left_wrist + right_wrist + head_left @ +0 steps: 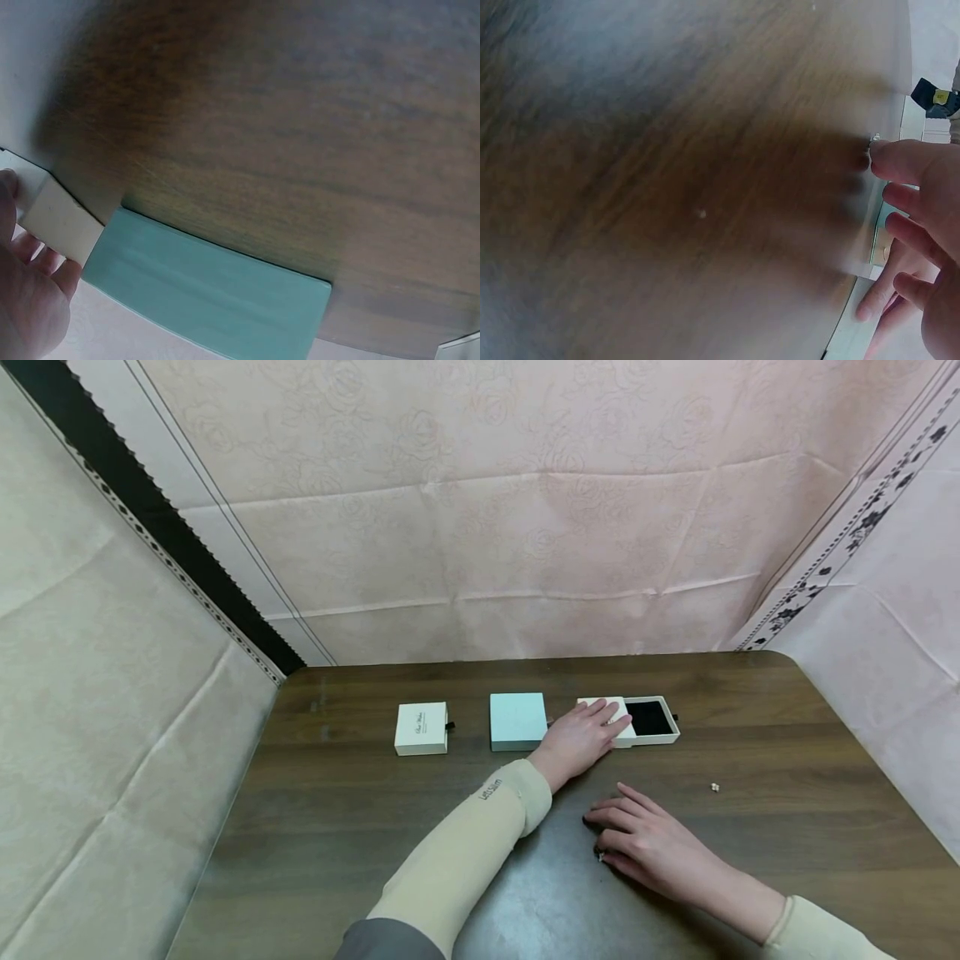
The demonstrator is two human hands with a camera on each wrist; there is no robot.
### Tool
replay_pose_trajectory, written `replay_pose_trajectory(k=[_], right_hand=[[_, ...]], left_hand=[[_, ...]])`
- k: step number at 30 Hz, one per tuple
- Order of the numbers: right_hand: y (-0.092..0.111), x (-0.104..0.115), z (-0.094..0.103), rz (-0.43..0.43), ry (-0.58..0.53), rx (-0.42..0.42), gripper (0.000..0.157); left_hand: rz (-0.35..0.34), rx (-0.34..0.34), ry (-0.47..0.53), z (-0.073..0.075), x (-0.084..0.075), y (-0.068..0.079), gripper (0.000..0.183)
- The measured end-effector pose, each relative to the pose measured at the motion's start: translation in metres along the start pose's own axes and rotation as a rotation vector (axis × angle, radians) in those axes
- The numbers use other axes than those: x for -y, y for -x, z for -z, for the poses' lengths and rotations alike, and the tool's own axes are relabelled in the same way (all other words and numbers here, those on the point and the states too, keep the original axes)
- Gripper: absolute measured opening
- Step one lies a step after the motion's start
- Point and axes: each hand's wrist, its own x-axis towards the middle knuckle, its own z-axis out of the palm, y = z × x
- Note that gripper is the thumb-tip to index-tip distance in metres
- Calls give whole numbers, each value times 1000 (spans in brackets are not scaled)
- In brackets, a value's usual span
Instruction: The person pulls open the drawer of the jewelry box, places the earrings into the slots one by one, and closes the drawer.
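Note:
My left hand (576, 739) holds the white sleeve of a drawer-style jewelry box (656, 739), fingers spread across its top and thumb at the near side. The box's tray is pulled out to the right, showing a black lining (649, 718). In the left wrist view the fingers lie along the white sleeve (60, 217). Lower on the table, my right hand (652, 847) pinches a tiny shiny piece (600, 856) at its fingertips, too small to identify. The right wrist view shows that shiny piece (875, 138) at a fingertip.
A teal box (517, 721) stands left of the held box. Farther left sits a closed white box (421, 728) with a black pull tab. Another tiny pale piece (715, 787) lies on the wooden table (337, 843). Hanging cloth (487, 543) surrounds the back and sides.

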Motion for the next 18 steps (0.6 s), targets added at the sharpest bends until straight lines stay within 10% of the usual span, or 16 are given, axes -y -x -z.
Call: replay_pose_trajectory(k=[18], right_hand=[[-4,3,-5,23,-26,-27,25]], left_hand=[[-2,6,-12,2,1,1,53]])
